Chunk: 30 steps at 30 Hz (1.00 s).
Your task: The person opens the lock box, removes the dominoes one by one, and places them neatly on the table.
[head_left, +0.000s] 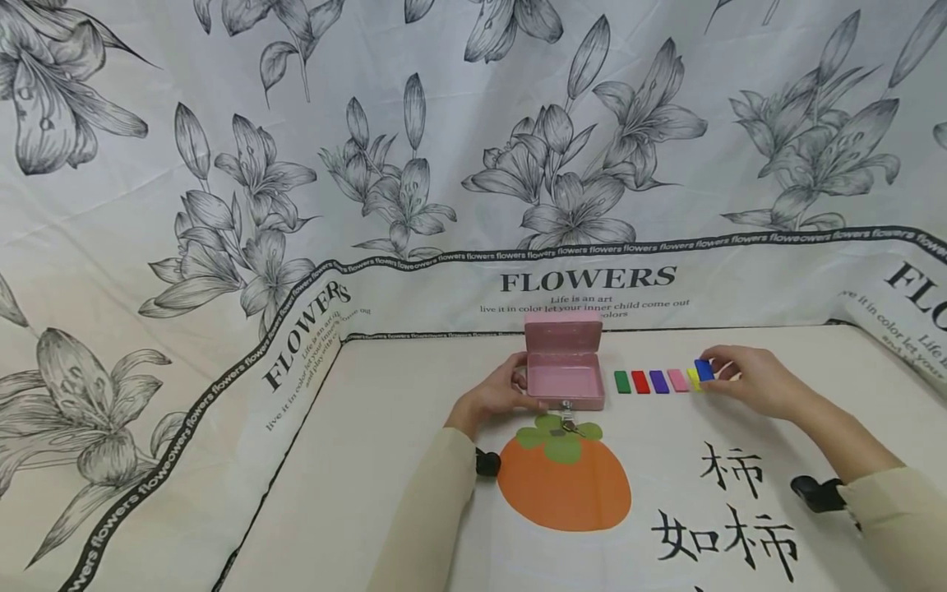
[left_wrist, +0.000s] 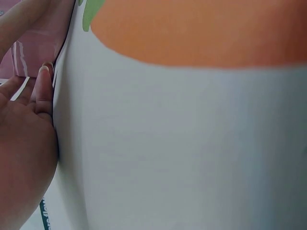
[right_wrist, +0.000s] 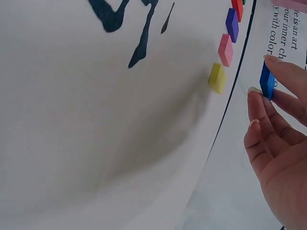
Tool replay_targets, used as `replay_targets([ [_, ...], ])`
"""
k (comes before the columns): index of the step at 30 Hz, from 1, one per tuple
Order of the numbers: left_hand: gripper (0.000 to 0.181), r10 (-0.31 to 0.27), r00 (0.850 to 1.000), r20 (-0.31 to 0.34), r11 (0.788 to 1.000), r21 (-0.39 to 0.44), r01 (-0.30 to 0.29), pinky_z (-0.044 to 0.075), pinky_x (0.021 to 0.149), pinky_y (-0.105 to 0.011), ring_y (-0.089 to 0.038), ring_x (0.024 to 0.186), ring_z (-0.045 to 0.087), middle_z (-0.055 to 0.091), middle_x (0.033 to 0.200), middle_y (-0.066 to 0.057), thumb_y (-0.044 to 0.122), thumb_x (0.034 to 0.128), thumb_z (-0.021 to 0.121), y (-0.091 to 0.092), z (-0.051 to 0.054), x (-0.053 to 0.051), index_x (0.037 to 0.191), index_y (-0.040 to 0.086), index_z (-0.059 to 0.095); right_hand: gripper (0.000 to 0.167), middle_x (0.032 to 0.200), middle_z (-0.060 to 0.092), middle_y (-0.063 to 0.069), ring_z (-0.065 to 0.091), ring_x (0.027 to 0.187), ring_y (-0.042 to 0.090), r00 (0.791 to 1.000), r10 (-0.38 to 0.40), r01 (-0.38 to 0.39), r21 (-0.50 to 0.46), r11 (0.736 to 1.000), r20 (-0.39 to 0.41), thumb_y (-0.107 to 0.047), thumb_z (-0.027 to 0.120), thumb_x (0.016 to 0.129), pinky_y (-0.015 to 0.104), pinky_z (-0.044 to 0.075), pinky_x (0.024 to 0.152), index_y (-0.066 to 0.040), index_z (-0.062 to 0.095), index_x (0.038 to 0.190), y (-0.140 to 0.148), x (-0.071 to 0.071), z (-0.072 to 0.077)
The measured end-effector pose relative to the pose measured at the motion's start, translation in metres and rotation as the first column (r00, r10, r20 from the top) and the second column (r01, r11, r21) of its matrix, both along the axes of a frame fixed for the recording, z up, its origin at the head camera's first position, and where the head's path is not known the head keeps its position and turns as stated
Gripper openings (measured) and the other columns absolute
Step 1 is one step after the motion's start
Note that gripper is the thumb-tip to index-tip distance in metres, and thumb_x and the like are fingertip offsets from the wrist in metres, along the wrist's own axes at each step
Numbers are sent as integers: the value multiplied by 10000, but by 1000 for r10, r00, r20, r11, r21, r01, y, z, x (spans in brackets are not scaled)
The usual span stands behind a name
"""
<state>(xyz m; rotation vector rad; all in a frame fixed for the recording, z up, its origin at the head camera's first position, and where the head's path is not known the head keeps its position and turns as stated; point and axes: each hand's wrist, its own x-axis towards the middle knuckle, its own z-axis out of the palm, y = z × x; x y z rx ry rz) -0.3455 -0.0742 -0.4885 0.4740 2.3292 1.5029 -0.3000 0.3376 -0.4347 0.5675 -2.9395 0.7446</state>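
Observation:
A small pink metal box [head_left: 565, 403] stands with its lid raised, a key hanging at its front latch; the inside that shows holds nothing. My left hand [head_left: 499, 388] grips its left side, thumb along the front and fingers at the side; the left wrist view also shows this hand [left_wrist: 26, 148] against the pink wall [left_wrist: 41, 45]. Between thumb and fingertips, my right hand [head_left: 755, 380] pinches a blue block [right_wrist: 267, 80], held above the table at the right end of a row. In that row lie green [head_left: 622, 382], red [head_left: 639, 382], purple [head_left: 659, 381], pink [head_left: 676, 380] and yellow [right_wrist: 217, 78] blocks.
Under everything lies a white cloth printed with an orange persimmon [head_left: 565, 485] in front of the box and black characters [head_left: 728, 538] at the right. A flower-printed curtain [head_left: 414, 164] rises behind and along the left side.

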Motion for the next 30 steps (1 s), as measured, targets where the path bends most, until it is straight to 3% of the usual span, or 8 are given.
replay_targets([
  [15, 1022, -15, 1000, -4, 1000, 23, 15, 465, 717, -245, -135, 851, 505, 559, 975, -51, 48, 747, 905, 0, -1, -1, 1583, 141, 324, 465, 1040, 626, 247, 608, 953, 391, 990, -66, 63, 30, 998, 126, -128, 754, 911, 537, 527, 812, 126, 569, 1253, 29, -14, -16],
  [25, 1006, -14, 1000, -7, 1000, 20, 14, 464, 739, -251, -140, 870, 511, 566, 995, -64, 54, 749, 903, 0, 0, -1, 1574, 149, 336, 471, 1013, 629, 210, 584, 888, 310, 986, -51, 44, 49, 998, 161, -176, 771, 902, 450, 508, 758, 94, 590, 1243, 34, -27, -25],
  [30, 1009, -18, 1000, -19, 1000, 14, 18, 459, 762, -254, -145, 894, 511, 569, 1032, -88, 58, 753, 901, -1, 1, 0, 1580, 149, 328, 472, 1038, 617, 221, 578, 893, 313, 979, -52, 42, 55, 998, 198, -187, 753, 920, 472, 515, 770, 72, 585, 1277, 36, -30, -29],
])
